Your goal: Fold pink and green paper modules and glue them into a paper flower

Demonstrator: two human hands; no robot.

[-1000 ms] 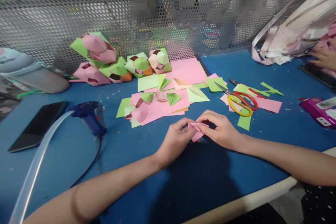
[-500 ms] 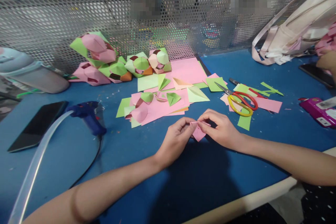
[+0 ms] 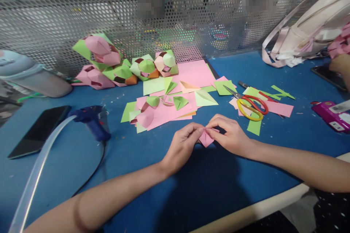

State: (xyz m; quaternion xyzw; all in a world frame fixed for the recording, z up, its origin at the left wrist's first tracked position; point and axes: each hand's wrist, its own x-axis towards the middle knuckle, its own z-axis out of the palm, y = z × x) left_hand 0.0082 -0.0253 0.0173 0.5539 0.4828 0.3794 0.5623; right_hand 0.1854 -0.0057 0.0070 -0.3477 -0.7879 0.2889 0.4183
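Between my two hands is a small folded piece of pink paper (image 3: pixel 206 139), its point hanging down toward me. My left hand (image 3: pixel 184 143) pinches its upper left edge with thumb and forefinger. The upper right edge is pinched the same way by my right hand (image 3: pixel 229 133), so the thumbs almost meet at the middle. The fingers behind the paper are partly hidden. Just beyond my hands lie pink and green paper sheets (image 3: pixel 175 113) with several small folded pieces on them. Scissors (image 3: pixel 250 107) with red and yellow handles rest to the right among paper scraps.
A blue glue gun (image 3: pixel 91 120) with a clear glue stick and a phone (image 3: pixel 38 129) lie at left. Folded paper shapes (image 3: pixel 144 67) line the mesh panel near a bottle (image 3: pixel 35 74). At right are a purple object (image 3: pixel 332 114), a bag (image 3: pixel 314 25) and another person's hand (image 3: pixel 341 66).
My left thumb and fingers have shifted slightly along the pink paper's top edge, toward my right thumb. Everything else on the table stays where it was.
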